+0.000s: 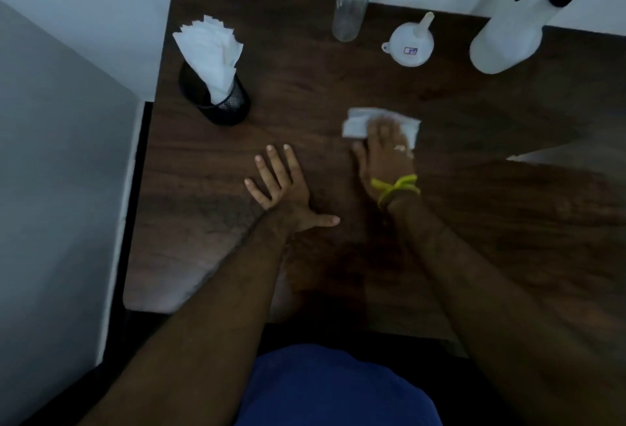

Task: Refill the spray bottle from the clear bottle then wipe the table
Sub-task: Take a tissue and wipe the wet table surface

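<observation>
Tissue (355, 124) lies pressed beneath flat-fingered right hand (386, 154); left hand (288, 190) rests spread, empty, on table (321, 86).

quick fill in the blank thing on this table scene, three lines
The ____ presses the tissue onto the table.
The mesh cup holding spare tissues is ____ in colour.
The ____ lies between the clear bottle and the spray bottle.
Missing: right hand; black; funnel.
</observation>
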